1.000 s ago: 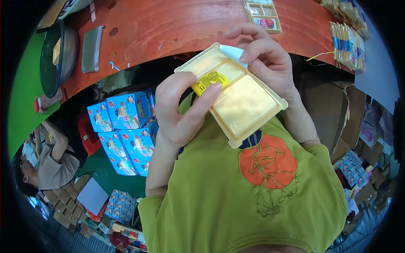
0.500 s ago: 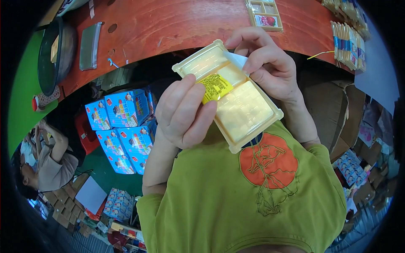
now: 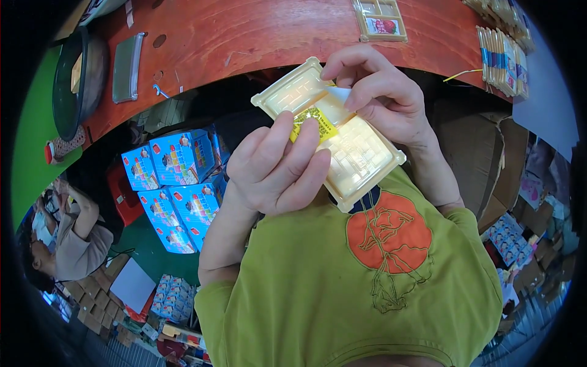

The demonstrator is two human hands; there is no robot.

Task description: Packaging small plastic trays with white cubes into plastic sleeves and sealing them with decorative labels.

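I hold a cream plastic tray (image 3: 361, 156) with moulded compartments tilted in front of my chest. My left hand (image 3: 278, 162) is closed around its left side, fingers lying over a yellow printed label (image 3: 316, 124) at the middle of the tray. Part of that label is hidden under the fingertips. At the tray's upper right edge, my right hand (image 3: 385, 95) pinches a small white slip (image 3: 340, 93) between thumb and fingers. Whether the slip is joined to the tray cannot be made out.
On the red table stand a similar tray (image 3: 382, 27), bundled packs (image 3: 502, 61), a clear-lidded box (image 3: 128, 67) and a dark basin (image 3: 79, 79). Blue printed boxes (image 3: 183, 158) are stacked at left. Another person (image 3: 76, 226) sits at far left; a cardboard box (image 3: 483, 140) is at right.
My left hand has shifted right, its fingers reaching further over the yellow label and tray. The tray has tilted slightly. My right hand keeps its pinch on the white slip, moved slightly left.
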